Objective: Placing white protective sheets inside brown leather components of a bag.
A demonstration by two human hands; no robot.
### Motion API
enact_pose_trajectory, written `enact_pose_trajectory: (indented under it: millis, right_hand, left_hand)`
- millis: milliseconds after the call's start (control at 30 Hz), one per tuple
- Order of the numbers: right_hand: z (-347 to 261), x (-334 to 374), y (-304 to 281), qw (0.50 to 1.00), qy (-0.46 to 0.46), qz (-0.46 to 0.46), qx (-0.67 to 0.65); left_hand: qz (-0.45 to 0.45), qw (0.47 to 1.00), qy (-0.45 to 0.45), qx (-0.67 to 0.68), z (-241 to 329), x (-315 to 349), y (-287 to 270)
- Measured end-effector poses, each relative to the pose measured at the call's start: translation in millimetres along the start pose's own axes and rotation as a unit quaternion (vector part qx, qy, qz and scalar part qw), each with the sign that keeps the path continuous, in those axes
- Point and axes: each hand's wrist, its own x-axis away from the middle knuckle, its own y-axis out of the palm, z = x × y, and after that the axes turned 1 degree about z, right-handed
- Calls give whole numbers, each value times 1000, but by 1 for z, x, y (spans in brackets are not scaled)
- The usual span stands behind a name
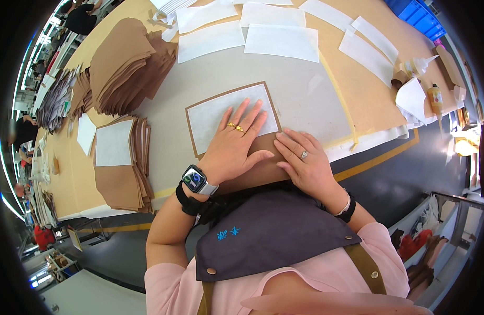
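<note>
The right grip (307, 163) rests with fingers bent on the near right part of a brown panel (258, 170); whether it pinches the edge, I cannot tell. Just left of it, the left grip (231, 144) lies wide and flat, fingers parted, on a white rectangular backing sheet (210, 121) set on that panel, with brown margins showing around it. Beneath is a grey mat (305, 100) on the bench (365, 105). Left of the left grip, a stack of brown panels (124, 184) bears a white sheet (114, 144); beyond it rises a taller brown stack (116, 58). Beyond both grips lie white panels (281, 42); right of the right grip, farther out, are an amber nozzle bottle (435, 97) and, farthest, a blue crate (418, 18).
</note>
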Motion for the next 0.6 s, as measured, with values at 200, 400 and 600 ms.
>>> enact_pose_trajectory:
  millis: [200,400,600]
  right_hand:
    - [0,-1,-3,1000,3,2,-9]
    - [2,-5,-5,999,-5,7,-31]
    - [1,-9,0,999,9,33,-36]
  left_hand:
    - [64,997,4,48,1,5,-23]
    - [123,984,-11,127,-5,31,-30]
    - [149,982,2,116,10,12,-26]
